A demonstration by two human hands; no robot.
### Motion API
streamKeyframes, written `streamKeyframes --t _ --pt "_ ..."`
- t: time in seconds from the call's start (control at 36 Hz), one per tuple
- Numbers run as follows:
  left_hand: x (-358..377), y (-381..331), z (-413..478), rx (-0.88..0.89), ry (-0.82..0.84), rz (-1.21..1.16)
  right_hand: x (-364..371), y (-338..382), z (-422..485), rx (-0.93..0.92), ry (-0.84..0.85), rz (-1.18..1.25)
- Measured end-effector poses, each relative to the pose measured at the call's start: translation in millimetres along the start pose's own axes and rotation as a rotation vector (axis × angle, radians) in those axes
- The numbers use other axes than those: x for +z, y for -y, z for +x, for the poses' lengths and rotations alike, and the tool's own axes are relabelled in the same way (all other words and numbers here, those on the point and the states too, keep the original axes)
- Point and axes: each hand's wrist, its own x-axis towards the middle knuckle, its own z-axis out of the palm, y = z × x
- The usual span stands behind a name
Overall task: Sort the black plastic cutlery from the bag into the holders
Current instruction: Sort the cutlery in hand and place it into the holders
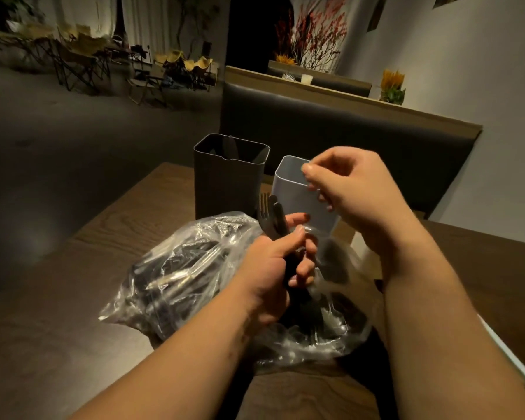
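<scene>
A clear plastic bag [176,277] full of black plastic cutlery lies on the wooden table [58,344] in front of me. My left hand [273,265] grips a bunch of black cutlery [273,215] over the bag; fork tines and a rounded tip stick up above the fingers. My right hand [352,189] hovers over the white holder [291,189], its fingers loosely curled and nothing visible in them. A black holder [228,177] stands left of the white one, with a few dark pieces showing inside it.
A dark padded bench back [346,125] runs behind the table. The table's left edge drops to the floor [58,140]. A white strip [506,353] lies along the table at the right, near my right forearm.
</scene>
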Motion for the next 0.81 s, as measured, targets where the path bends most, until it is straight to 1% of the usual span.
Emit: streamKeyframes --t 0.06,0.11,0.17,0.22,0.31,0.39,0.44,0.58,0.67,0.72,0.81 --pt "2.0 0.4 0.3 0.028 0.004 -0.022 -6.7 -7.9 -12.5 0.061 0.087 -0.084" --pt "1.9 -3.0 1.2 0.062 -0.004 -0.051 -11.8 -16.3 -14.3 0.153 0.233 -0.2" --pt "2.0 -5.9 2.1 0.097 -0.028 -0.092 -18.1 -24.7 -17.8 0.279 0.419 -0.153" --pt "1.1 -10.4 2.0 0.129 -0.042 -0.192 -22.5 -31.8 -23.0 0.366 0.593 -0.072" --pt "-0.9 -16.2 0.3 0.196 -0.053 -0.302 -23.2 -38.4 -28.1 0.356 0.738 -0.058" --pt "-1.7 -18.8 -0.7 0.222 -0.057 -0.354 -24.0 -39.7 -27.9 0.361 0.801 0.083" --pt "-1.5 -17.8 -0.8 0.232 -0.069 -0.351 -24.4 -39.3 -27.1 0.346 0.856 0.113" --pt "0.1 -10.9 3.4 0.242 -0.08 -0.216 -22.6 -43.6 -24.7 0.316 0.81 0.004" --pt "-0.7 -7.3 4.4 0.207 -0.092 -0.168 -25.0 -49.3 -21.6 0.297 0.704 -0.021" --pt "-0.3 -4.5 3.1 0.172 -0.071 -0.156 -28.1 -50.6 -19.4 0.284 0.636 -0.03" --pt "0.8 -1.7 0.6 0.136 -0.031 -0.125 -31.0 -49.4 -18.4 0.251 0.606 -0.066"
